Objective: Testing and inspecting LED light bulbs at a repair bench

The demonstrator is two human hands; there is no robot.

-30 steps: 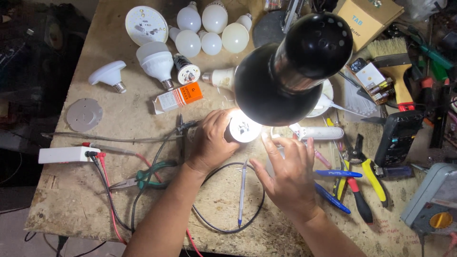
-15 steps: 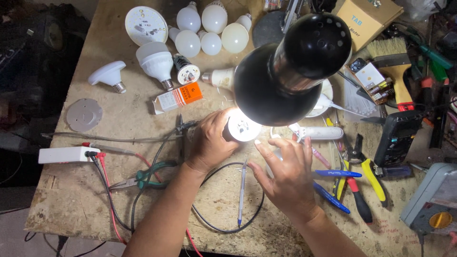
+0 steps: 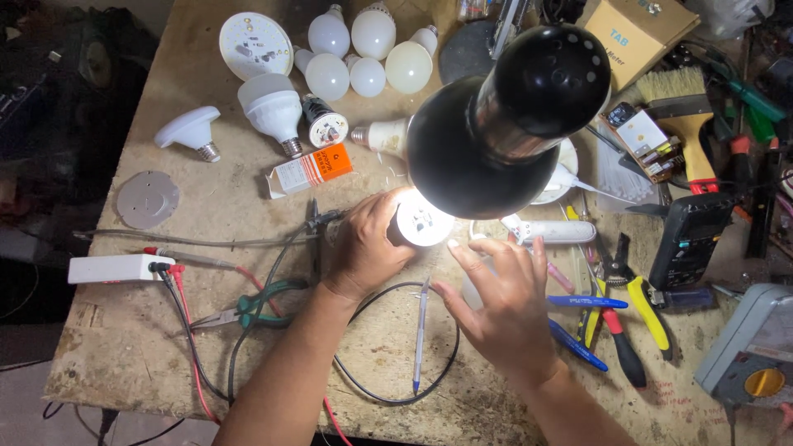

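My left hand (image 3: 363, 248) is closed around the base of an open bulb (image 3: 421, 221), whose bare round LED board glows bright and faces right. Just to its right, my right hand (image 3: 508, 318) cups a pale white dome cover (image 3: 472, 289) with its fingers spread over it; most of the dome is hidden by the hand. A black desk lamp head (image 3: 504, 116) hangs above both hands and blocks the table behind it. A pen (image 3: 420, 334) and a loop of black cable (image 3: 388, 396) lie between my forearms.
Several white bulbs (image 3: 355, 49) and a round LED board (image 3: 254, 43) lie at the back. There is an orange-white box (image 3: 310, 169), a white adapter with red and black leads (image 3: 111, 268) and green pliers (image 3: 248, 310) at the left. At the right lie several pliers and cutters (image 3: 624, 318), a black meter (image 3: 690, 239) and a brush (image 3: 686, 124).
My right hand has drifted slightly down and right with its fingers still spread. My left hand keeps the lit bulb in the same place.
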